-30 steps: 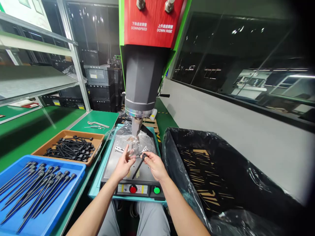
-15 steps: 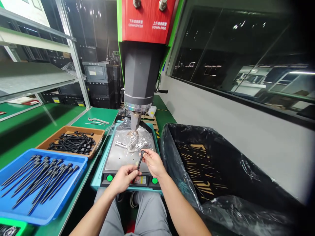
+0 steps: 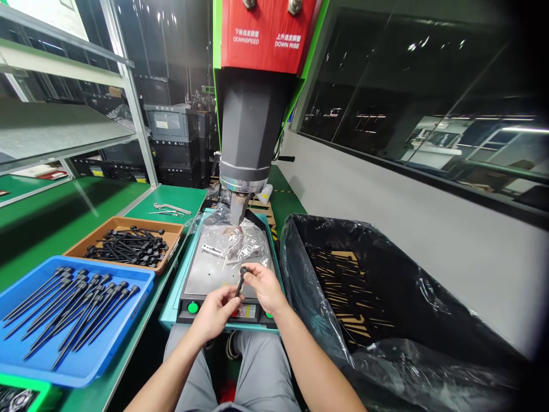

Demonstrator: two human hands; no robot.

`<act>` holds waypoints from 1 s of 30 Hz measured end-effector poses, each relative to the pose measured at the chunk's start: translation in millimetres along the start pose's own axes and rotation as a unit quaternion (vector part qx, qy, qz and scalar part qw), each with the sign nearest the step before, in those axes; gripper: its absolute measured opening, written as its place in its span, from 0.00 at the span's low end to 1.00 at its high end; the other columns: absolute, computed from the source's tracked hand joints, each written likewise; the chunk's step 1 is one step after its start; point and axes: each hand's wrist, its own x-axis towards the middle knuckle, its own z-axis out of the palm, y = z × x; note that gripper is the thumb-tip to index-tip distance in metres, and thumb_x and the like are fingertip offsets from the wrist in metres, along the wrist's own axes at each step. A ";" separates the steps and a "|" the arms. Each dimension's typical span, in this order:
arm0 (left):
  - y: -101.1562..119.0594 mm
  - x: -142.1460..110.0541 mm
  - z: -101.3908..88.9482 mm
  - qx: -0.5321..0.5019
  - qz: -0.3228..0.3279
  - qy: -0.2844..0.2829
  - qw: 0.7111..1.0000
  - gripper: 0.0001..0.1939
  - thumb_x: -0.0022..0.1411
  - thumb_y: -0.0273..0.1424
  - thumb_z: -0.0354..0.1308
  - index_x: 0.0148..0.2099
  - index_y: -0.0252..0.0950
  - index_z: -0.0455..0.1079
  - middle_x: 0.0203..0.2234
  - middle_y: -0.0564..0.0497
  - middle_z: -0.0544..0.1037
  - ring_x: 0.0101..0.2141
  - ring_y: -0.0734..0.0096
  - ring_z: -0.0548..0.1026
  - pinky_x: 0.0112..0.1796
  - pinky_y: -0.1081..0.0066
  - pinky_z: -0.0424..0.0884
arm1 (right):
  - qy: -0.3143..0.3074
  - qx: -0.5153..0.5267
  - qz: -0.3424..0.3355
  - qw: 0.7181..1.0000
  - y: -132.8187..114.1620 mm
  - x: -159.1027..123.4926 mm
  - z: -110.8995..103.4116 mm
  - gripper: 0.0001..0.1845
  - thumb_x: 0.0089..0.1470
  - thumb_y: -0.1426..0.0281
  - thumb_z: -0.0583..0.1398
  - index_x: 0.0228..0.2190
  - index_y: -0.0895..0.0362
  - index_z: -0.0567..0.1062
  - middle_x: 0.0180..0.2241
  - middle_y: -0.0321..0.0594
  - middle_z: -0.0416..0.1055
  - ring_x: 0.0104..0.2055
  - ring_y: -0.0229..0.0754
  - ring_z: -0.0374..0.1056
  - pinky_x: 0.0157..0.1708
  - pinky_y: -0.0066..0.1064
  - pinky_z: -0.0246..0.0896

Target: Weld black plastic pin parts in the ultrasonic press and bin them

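Observation:
Between my two hands is a thin black plastic rod with a knobbed head (image 3: 241,278), tilted with its head up. My left hand (image 3: 214,312) pinches the lower end of the rod. Near the knobbed head, my right hand (image 3: 266,289) grips it with thumb and fingers. Both hands are over the front part of the machine's metal base plate (image 3: 199,277). Behind them, clear plastic film (image 3: 246,243) covers a fixture below the machine's metal horn (image 3: 237,209). The rod's lower tip is partly hidden by my left fingers.
To the left, a blue tray (image 3: 96,375) holds several long black rods, and a brown tray (image 3: 174,243) holds shorter knobbed ones. A plastic-lined bin (image 3: 295,269) with dark parts stands right. A green button (image 3: 193,308) sits on the base front. Wrenches (image 3: 171,208) lie behind.
My right hand and the rod's head have shifted slightly left and down in the view. The left hand keeps its pinch. The view itself has moved a little.

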 end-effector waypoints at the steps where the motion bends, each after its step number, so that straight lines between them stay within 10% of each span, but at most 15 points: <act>1: -0.2 0.7 -1.6 0.030 0.019 0.019 0.999 0.17 0.62 0.42 0.56 0.46 0.34 0.73 0.33 0.48 0.78 0.34 0.65 0.74 0.37 0.68 0.70 | -0.013 -0.034 -0.018 0.999 -0.5 -3.6 2.7 0.18 0.45 0.62 0.69 0.37 0.56 0.76 0.32 0.38 0.74 0.34 0.40 0.68 0.36 0.32 0.63; 11: 4.4 1.8 -17.1 0.137 0.139 0.070 0.978 0.15 0.64 0.38 0.55 0.48 0.38 0.76 0.42 0.44 0.80 0.43 0.59 0.76 0.46 0.63 0.70 | -0.049 -0.264 -0.215 0.939 -5.6 -25.3 32.7 0.13 0.46 0.76 0.66 0.36 0.53 0.75 0.35 0.36 0.71 0.37 0.41 0.67 0.39 0.32 0.63; 24: -11.5 -25.7 -38.2 0.136 -0.004 0.057 0.989 0.18 0.63 0.40 0.54 0.49 0.36 0.75 0.35 0.48 0.80 0.34 0.65 0.76 0.37 0.68 0.73 | 0.050 0.017 -0.053 0.997 12.5 4.0 19.6 0.20 0.50 0.61 0.67 0.45 0.54 0.76 0.36 0.40 0.76 0.34 0.41 0.71 0.34 0.33 0.69; 30: 1.0 -52.1 -47.8 0.165 -0.026 0.038 0.985 0.18 0.63 0.35 0.53 0.52 0.35 0.73 0.34 0.48 0.79 0.33 0.67 0.74 0.37 0.69 0.70 | 0.008 -0.041 -0.029 0.999 31.9 -1.0 32.2 0.19 0.53 0.58 0.64 0.45 0.54 0.78 0.40 0.42 0.77 0.34 0.43 0.74 0.36 0.37 0.72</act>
